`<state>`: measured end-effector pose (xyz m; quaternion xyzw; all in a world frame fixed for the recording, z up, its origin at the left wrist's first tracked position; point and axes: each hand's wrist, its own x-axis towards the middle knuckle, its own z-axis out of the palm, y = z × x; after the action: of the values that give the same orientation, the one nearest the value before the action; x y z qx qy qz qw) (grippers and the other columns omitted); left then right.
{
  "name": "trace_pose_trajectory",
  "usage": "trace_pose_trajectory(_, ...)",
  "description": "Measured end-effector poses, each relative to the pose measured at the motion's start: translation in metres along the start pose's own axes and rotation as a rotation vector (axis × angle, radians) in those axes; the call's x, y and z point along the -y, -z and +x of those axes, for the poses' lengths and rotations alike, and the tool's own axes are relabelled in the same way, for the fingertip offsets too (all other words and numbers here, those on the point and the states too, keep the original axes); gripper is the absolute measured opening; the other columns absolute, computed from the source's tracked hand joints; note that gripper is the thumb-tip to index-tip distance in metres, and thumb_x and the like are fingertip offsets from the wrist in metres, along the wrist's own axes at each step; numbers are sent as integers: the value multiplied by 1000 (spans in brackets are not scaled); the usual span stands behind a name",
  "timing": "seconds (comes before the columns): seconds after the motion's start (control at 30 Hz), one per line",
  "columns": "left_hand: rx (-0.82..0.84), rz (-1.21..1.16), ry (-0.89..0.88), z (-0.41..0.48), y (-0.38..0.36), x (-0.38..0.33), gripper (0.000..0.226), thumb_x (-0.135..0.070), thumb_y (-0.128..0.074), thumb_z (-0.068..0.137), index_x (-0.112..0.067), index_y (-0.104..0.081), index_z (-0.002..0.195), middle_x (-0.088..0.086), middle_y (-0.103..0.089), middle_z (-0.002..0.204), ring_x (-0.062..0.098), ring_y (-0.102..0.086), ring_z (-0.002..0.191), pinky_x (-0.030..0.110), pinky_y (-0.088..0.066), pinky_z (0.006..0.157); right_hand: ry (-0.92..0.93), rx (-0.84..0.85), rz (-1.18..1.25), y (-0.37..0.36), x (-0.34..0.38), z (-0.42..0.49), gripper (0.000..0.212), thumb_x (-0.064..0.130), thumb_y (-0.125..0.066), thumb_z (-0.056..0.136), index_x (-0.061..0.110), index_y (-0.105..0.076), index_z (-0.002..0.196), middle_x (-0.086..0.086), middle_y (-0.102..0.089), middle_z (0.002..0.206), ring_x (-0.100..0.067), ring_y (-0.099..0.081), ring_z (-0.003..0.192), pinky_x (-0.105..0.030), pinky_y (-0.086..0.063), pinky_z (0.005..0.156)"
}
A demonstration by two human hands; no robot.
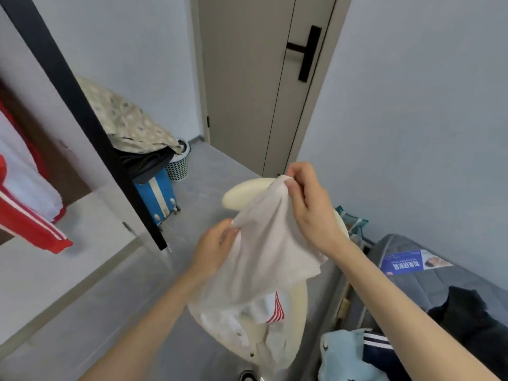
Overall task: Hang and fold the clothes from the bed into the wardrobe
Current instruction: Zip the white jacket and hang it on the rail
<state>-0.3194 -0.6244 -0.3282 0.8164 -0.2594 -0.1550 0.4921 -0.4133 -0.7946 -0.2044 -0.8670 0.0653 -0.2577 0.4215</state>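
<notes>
Both hands pinch a white garment (269,259), held up beside the bed (412,287). The right hand (310,213) grips its top corner and the left hand (214,248) its left edge. A black garment (467,317) and a light-blue garment (341,353) lie on the bed.

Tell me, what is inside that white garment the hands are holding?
A cream, hanger-like piece: one rounded end sticks out of the white garment at the top, more shows below. Its middle is covered by cloth. The left hand and right hand pinch the fabric.
</notes>
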Motion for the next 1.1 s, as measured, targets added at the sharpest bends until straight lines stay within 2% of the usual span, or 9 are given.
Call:
trace_pose_trajectory(0.17, -278, -106, -98, -5, 74, -44, 24, -18, -37, 104, -24, -53, 87, -10, -54, 79, -10, -50, 72, 11, -36, 62, -58, 40, -127, 20, 33, 38, 6, 15, -40, 101, 14, -43, 95, 8, -43, 66, -4, -38, 58, -15, -32, 58)
trace_pose_trajectory(0.37, -506, 31, -188, -17, 159, -88, 18, -24, -39, 102, -28, -57, 101, -16, -61, 92, 0, -55, 87, 15, -41, 73, -99, 264, -183, -3, 72, 55, 9, 16, -41, 96, 17, -45, 89, 6, -49, 67, -15, -41, 63, -28, -34, 58)
trace_pose_trajectory(0.47, -422, 194, -160, -33, 185, -99, 21, -14, -50, 96, -21, -56, 115, 3, -58, 116, 19, -55, 105, 30, -44, 88, -158, 240, -12, -19, 98, 64, 12, 17, -43, 95, 21, -48, 85, 5, -52, 73, -13, -44, 64, -26, -36, 57)
trace_pose_trajectory(0.53, -269, 251, -211, -50, 192, -108, 48, -16, -64, 87, -38, -45, 125, -1, -47, 132, 17, -44, 123, 26, -35, 99, -184, 250, 77, -29, 114, 68, 15, 16, -46, 95, 23, -49, 83, 6, -50, 75, -10, -44, 63, -23, -34, 55)
trace_pose_trajectory(0.63, 91, 208, -186, -71, 184, -122, 98, -59, -80, 63, -65, -15, 136, -23, -25, 149, 3, -21, 139, 29, -24, 110, -199, 314, 116, -50, 134, 67, 16, 14, -48, 96, 22, -50, 82, 6, -49, 76, -6, -43, 60, -20, -32, 53)
trace_pose_trajectory(0.73, 66, 363, -173, -78, 163, -116, 121, -73, -76, 52, -59, 3, 143, -21, -28, 151, 5, -30, 137, 38, -29, 112, -274, 300, 211, -67, 143, 61, 17, 8, -48, 95, 18, -51, 81, 2, -50, 78, -9, -45, 64, -22, -36, 57)
trace_pose_trajectory(0.87, -156, 272, -235, -83, 150, -99, 58, -36, -56, 89, -56, -25, 133, -17, -59, 113, 11, -60, 103, 23, -47, 79, -409, 300, 370, -65, 145, 57, 12, 6, -52, 95, 11, -55, 84, -3, -54, 78, -11, -50, 66, -20, -43, 55)
trace_pose_trajectory(0.93, -221, 240, -235, -83, 150, -94, 34, -22, -48, 95, -42, -44, 121, -12, -66, 100, 13, -64, 88, 35, -53, 75, -463, 344, 422, -64, 142, 51, 4, 8, -55, 95, 7, -59, 93, -6, -56, 80, -13, -52, 66, -20, -45, 55)
trace_pose_trajectory(1.1, -501, 104, -191, -73, 162, -114, 20, -15, -43, 91, -27, -56, 98, -7, -66, 92, 19, -62, 89, 34, -48, 74, -545, 424, 627, -61, 128, 32, 20, 13, -54, 98, 2, -62, 113, -6, -62, 91, -14, -55, 72, -21, -47, 63)
